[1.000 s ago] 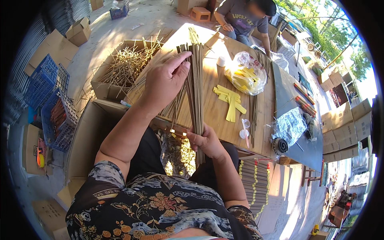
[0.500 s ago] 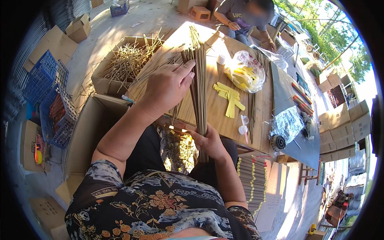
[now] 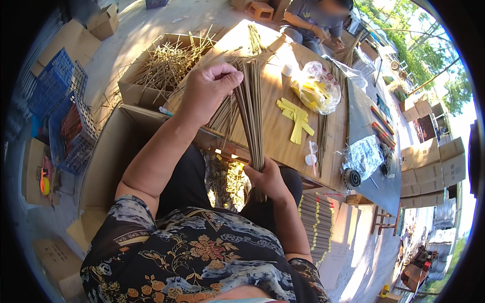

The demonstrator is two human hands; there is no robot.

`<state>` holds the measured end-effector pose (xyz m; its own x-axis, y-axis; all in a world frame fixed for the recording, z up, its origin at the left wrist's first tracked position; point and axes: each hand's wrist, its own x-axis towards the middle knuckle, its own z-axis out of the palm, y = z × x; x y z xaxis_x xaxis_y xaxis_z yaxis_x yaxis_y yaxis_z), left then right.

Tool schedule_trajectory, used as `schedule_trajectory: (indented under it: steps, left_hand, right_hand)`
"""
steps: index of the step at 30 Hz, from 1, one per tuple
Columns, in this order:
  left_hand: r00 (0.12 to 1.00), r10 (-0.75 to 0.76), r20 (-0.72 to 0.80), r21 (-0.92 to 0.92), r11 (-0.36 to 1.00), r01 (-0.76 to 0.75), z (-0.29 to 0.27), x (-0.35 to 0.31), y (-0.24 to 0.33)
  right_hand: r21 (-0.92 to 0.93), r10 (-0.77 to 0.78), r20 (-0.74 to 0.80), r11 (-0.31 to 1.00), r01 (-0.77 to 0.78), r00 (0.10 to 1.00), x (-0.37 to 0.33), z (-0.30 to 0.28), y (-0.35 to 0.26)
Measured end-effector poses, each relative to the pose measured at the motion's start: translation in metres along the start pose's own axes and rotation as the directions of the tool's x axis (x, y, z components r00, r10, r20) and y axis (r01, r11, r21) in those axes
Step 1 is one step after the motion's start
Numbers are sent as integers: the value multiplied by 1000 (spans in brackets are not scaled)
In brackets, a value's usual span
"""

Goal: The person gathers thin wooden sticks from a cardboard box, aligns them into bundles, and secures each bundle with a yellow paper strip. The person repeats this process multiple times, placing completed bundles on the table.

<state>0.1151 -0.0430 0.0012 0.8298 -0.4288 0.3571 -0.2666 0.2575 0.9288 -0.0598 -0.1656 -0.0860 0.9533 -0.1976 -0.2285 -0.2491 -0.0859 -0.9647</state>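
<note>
The person's right grip (image 3: 268, 180) clasps a bundle of thin brown sticks (image 3: 252, 121) low, at the edge of the wooden surface (image 3: 281, 147); the left grip (image 3: 203, 94) curls by the bundle's top, unclear whether holding any; yellow strips (image 3: 298, 122) lie near a clear plastic bag (image 3: 317, 97) there; a co-worker (image 3: 309, 24) sits beyond, a stick-filled carton (image 3: 143, 95) stands leftward

With the bundle of thin brown sticks (image 3: 248, 113) as your clock's centre and 12 pointing away from you, your right hand (image 3: 268, 179) wraps its lower part at 5, while your left hand (image 3: 212, 88) curls at 11 beside the fanned upper end, any grip there unclear. On the wooden table (image 3: 278, 146), yellow strips (image 3: 298, 123) lie at 3 and a clear plastic bag (image 3: 323, 93) holding more at 2. A cardboard box (image 3: 141, 96) of loose sticks (image 3: 169, 63) stands at 10, blue crates (image 3: 50, 91) at 9, and another person (image 3: 305, 15) sits at 1.
</note>
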Motion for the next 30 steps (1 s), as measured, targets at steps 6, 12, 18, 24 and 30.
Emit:
schedule_trajectory:
  steps: [6,12,18,24,30]
  left_hand:
    - [977,100,-190,-218,966,-141,-49,35,31]
    - [759,429,-490,24,877,-480,-170,87,66]
    - [780,446,-438,329,887,-323,-184,102,34]
    - [994,57,-98,184,982,-38,-73,39,-12]
    - [960,190,206,440,858,-264,-19,11,-26]
  right_hand:
    - [68,51,38,996,-53,998,0,-5,7]
    - [122,63,39,990,-67,997,9,-4,17]
    - [184,64,26,980,-68,998,14,0,13]
    - [202,38,24,978,-42,999,14,-1,15]
    - [134,54,42,989,-59,998,11,2,10]
